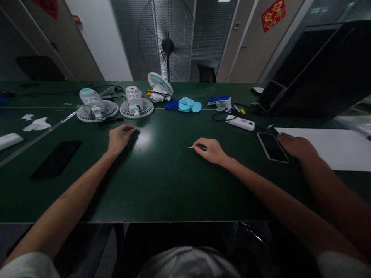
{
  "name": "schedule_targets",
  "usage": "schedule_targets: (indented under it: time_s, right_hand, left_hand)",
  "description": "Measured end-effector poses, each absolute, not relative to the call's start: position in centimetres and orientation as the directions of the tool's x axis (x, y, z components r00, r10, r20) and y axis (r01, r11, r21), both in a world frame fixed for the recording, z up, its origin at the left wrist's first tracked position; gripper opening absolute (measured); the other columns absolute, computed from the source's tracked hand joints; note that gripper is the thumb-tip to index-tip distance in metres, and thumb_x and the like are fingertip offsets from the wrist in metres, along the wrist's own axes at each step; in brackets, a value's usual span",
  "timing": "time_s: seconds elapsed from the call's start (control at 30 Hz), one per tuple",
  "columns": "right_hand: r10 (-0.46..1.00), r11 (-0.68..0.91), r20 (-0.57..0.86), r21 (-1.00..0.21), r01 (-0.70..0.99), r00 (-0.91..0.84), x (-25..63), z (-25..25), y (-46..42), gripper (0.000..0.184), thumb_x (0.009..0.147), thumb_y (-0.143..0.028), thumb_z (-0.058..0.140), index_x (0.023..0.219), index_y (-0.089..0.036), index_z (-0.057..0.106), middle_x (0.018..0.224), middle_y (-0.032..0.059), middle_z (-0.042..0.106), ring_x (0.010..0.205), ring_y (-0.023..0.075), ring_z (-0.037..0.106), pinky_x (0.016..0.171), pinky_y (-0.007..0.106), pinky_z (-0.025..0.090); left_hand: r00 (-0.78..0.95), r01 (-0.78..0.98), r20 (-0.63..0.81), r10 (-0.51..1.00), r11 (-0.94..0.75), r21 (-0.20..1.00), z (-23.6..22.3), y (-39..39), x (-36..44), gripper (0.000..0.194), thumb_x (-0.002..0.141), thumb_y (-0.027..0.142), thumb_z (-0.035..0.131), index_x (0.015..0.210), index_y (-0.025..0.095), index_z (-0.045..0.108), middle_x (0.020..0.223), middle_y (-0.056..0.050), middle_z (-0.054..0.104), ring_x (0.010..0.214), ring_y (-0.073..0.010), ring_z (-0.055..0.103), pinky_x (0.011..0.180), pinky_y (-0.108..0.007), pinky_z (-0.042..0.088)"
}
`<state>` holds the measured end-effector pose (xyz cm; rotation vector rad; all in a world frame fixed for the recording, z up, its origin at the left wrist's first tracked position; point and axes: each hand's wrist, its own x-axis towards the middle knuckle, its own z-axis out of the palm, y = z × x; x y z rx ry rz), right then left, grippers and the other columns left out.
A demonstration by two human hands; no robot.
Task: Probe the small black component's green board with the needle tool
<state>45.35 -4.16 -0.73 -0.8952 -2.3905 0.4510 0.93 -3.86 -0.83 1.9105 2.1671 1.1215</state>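
Note:
My left hand point(118, 137) rests low over the green table point(162, 185), its fingers closed on a small dark object point(136, 132) too small to name. In my right hand point(211, 150) is a thin screwdriver point(202, 147) with a dark handle, its metal shaft pointing left. Beyond my left hand, two small white fans point(97, 108) point(136, 107) lie face down. A third white fan point(160, 87) leans farther back. Light blue fan blades point(189, 105) lie beside a dark blue glove point(172, 105).
Another person's hand point(298, 146) lies on a white sheet point(342, 150) beside a phone point(272, 146). A white power strip point(240, 122), gloves point(222, 102) and a large black monitor point(315, 69) stand right. A black flat device point(56, 159) and crumpled tissue point(37, 124) lie left.

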Motion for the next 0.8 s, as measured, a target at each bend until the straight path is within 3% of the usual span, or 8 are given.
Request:
schedule_targets:
  time_s: [0.23, 0.8]
  right_hand:
    - [0.682, 0.724, 0.368, -0.461, 0.513, -0.632, 45.2, -0.8, -4.1, 0.018, 0.101, -0.033, 0.06, 0.107, -0.021, 0.072, 0.1, 0.005, 0.075, 0.088, 0.0205, 0.07, 0.079, 0.036, 0.055]
    - [0.677, 0.731, 0.372, -0.443, 0.519, -0.636, 45.2, -1.0, -4.1, 0.019, 0.1, -0.033, 0.061, 0.108, -0.022, 0.073, 0.1, 0.0052, 0.075, 0.086, 0.0207, 0.07, 0.077, 0.036, 0.055]
  left_hand:
    - [-0.273, 0.821, 0.383, 0.882, 0.006, 0.571, -0.8, -3.3, 2.4, 0.026, 0.085, 0.041, 0.069, 0.101, 0.022, 0.078, 0.101, -0.005, 0.079, 0.095, -0.0248, 0.074, 0.091, -0.034, 0.054]
    - [-0.395, 0.708, 0.219, 0.892, 0.144, 0.691, -1.8, -2.0, 0.3, 0.039, 0.074, 0.046, 0.075, 0.103, 0.021, 0.08, 0.093, -0.008, 0.08, 0.083, -0.0233, 0.072, 0.074, -0.031, 0.054]
